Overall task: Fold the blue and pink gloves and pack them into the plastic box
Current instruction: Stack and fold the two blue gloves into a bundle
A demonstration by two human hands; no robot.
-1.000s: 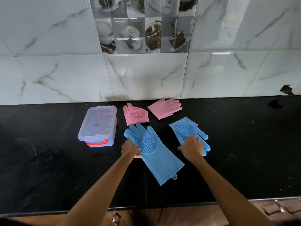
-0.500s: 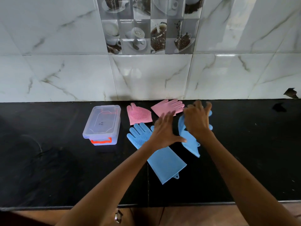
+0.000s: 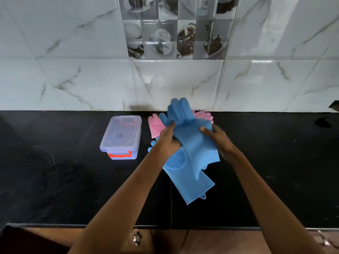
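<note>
I hold one blue glove [image 3: 190, 136] up off the black counter, fingers pointing away from me. My left hand [image 3: 167, 142] grips its left edge and my right hand [image 3: 220, 142] grips its right edge. Under it a second blue glove [image 3: 185, 180] lies flat on the counter, bristled palm up, cuff toward me. Two pink gloves lie behind: one [image 3: 156, 125] folded at the left, the other [image 3: 204, 115] mostly hidden by the raised glove. The clear plastic box [image 3: 122, 136], lid on and with an orange latch, stands left of the gloves.
The black counter [image 3: 55, 171] runs wide to both sides and ends at a white marble-tiled wall [image 3: 82, 79] just behind the gloves. A wooden cabinet front [image 3: 165, 241] lies below the counter's near edge.
The right blue glove has been lifted off the counter and turned upright over the other blue glove. Both hands moved from the counter onto this raised glove.
</note>
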